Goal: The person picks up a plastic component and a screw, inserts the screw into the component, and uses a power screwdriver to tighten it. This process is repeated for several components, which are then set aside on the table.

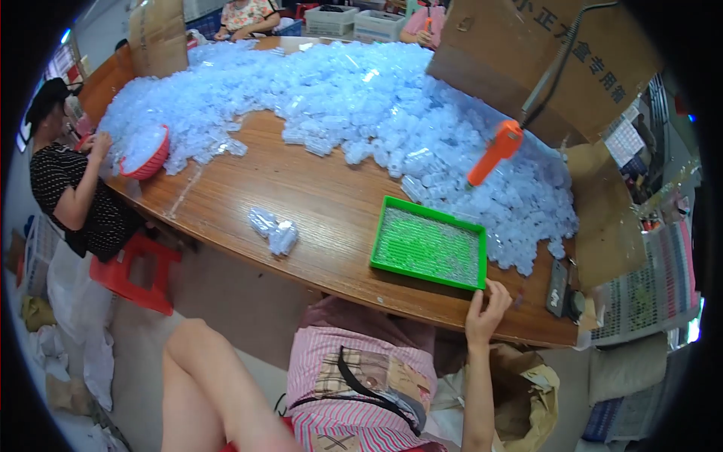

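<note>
Green tray (426,277) lies long left-to-right, near-right corner at the loosely curled right hand (488,307), can't tell if gripping; left hand's offscreen.

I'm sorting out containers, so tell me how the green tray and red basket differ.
The tray is rectangular; the basket is rounded. The tray holds a thin layer of small grey pieces, its base showing through; the basket is full of pale plastic ones. Both hold many loose pieces.
</note>
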Demonstrator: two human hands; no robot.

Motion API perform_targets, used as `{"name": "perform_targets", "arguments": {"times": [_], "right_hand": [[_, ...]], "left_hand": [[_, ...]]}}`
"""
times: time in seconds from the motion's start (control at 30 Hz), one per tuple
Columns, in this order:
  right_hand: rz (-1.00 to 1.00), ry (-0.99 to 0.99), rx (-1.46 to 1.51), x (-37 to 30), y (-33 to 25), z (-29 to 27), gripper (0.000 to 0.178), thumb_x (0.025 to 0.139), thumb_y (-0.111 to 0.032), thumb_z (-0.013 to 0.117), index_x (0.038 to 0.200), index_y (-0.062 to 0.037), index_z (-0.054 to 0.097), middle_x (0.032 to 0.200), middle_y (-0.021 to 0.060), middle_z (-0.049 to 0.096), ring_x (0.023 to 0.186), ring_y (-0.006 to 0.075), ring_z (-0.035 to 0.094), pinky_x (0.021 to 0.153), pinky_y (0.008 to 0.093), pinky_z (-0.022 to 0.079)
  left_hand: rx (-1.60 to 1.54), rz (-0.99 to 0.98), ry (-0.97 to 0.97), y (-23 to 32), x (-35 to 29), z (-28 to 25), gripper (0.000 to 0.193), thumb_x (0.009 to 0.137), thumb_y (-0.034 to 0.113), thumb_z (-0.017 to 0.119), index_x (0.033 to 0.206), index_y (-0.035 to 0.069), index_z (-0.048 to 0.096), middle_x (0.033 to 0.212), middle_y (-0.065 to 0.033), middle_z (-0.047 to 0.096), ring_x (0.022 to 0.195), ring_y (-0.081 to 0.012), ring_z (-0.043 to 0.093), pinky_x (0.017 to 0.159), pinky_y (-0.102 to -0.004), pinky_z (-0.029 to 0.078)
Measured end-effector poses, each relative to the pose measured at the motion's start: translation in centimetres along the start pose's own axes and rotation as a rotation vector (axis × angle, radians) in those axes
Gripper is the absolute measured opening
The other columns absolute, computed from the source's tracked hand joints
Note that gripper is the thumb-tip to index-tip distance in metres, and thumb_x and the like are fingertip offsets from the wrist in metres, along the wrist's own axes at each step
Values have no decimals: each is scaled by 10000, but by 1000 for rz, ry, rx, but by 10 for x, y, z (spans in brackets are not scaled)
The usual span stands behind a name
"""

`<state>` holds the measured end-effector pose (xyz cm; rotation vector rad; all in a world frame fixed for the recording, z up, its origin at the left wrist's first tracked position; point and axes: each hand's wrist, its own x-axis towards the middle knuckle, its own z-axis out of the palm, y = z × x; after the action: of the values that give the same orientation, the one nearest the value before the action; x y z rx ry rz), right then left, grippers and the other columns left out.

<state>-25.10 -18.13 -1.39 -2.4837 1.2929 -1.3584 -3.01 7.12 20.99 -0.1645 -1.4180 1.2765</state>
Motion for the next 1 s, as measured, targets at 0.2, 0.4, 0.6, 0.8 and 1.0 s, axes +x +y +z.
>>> {"name": "perform_targets", "arguments": {"times": [0.2,0.4,0.6,0.8,1.0], "right_hand": [[36,-4,-40,-7,0,-4,295,818,-37,568,1109,8,549,1094,178,519,1058,339,458,926,436,345],[13,-14,-19,-4,-3,2,281,825,-33,559,1102,12,547,1091,172,521,1052,333,461,915,434,351],[9,-1,-17,-3,-6,2,271,818,-20,556,1087,12,549,1080,167,526,1041,329,466,907,434,355],[-28,-34,11,-4,-3,2,263,813,-14,557,1075,17,549,1065,163,533,1031,331,473,901,428,368],[-176,74,-59,1,-44,-12,285,803,-38,593,1086,-16,562,1097,162,527,1033,312,480,867,409,391]], "left_hand": [[348,-2,-753,6,-145,-90,314,871,383,532,1078,150,568,942,8,525,827,-185,501,731,-342,373],[584,-1336,-1582,-14,-197,-147,502,723,456,709,1058,98,600,1136,-102,475,1203,-327,314,931,-508,184],[552,-1283,-1780,4,-220,-157,546,656,433,756,1049,88,600,1223,-132,424,1258,-328,250,994,-545,132],[436,-1267,-1607,11,-219,-143,457,660,217,762,1066,134,572,1181,-39,542,1225,-280,391,971,-458,225],[162,-1832,-1074,18,-190,-91,671,666,83,777,1248,82,443,1106,-96,598,995,-242,606,856,-373,469]]}}
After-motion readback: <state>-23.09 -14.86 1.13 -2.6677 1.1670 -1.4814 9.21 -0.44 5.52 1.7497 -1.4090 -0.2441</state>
